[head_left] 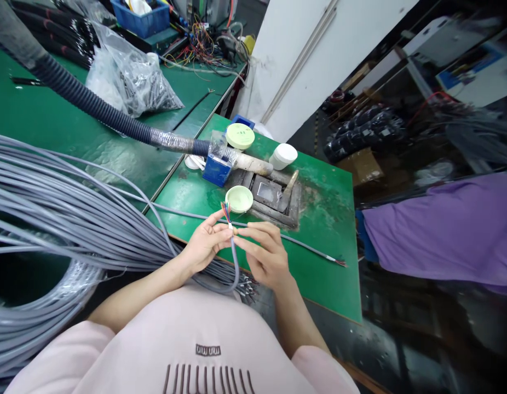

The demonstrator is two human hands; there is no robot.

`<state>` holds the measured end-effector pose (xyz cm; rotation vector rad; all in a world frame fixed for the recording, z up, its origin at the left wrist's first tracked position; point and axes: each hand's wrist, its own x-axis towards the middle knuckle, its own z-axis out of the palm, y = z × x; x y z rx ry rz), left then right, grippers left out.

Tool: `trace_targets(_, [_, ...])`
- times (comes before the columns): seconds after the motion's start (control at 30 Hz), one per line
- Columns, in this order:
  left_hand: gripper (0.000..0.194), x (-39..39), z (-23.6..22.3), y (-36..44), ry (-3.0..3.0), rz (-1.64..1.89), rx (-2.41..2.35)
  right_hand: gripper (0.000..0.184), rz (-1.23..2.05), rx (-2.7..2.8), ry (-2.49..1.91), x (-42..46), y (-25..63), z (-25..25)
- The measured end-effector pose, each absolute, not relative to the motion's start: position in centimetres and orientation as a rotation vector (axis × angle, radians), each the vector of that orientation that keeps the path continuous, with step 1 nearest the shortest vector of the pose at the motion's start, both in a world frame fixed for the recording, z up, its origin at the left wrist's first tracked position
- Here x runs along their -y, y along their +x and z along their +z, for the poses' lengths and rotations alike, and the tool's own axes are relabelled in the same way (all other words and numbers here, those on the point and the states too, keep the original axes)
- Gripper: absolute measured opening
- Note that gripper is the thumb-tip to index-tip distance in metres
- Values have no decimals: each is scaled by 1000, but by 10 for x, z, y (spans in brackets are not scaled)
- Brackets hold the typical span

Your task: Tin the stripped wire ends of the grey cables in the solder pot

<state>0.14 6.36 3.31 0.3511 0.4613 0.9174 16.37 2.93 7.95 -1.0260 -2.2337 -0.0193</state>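
Observation:
My left hand (208,241) pinches a grey multi-core cable (236,265) near its stripped end. Thin coloured wires (226,211) fan upward out of that end, above a white band on the jacket. From the other side, the fingertips of my right hand (268,254) close on the cable at the white band. Below my hands the cable curves down toward a bundle of cable ends (247,287) at the table edge. Just beyond the wires stands a pale green bowl (239,199). Another grey cable (306,246) with a stripped end lies on the table behind my hands.
Thick coils of grey cable (73,219) fill the left. A ribbed hose (114,115) reaches over a solder pot (270,191). Around it stand a blue box (217,169), a white cup (284,155) and a round green container (240,135). Purple cloth (442,230) hangs at right.

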Motion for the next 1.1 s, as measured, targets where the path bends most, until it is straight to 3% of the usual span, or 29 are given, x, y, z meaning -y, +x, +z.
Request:
trace_targets(0.3, [52, -61, 47, -8, 581, 1050, -500, 30, -376, 2159, -1172, -40, 188, 77])
trace_targets(0.43, [26, -53, 50, -35, 1086, 1428, -650, 23, -534, 1781, -1341, -53, 228, 90])
trace_targets(0.57, [4, -55, 28, -56, 1440, 1848, -859, 24, -486, 1564, -1441, -60, 240, 100])
trace_targets(0.73, [31, -59, -5, -51, 1843, 1601, -728, 26, -266, 1693, -1431, -73, 218, 104])
trace_targets(0.97, [20, -53, -30, -25, 2005, 1206, -689, 25, -101, 1863, -1410, -102, 202, 100])
trace_targets(1.1, [26, -53, -37, -19, 2001, 1115, -682, 24, -79, 1957, -1410, -116, 196, 99])
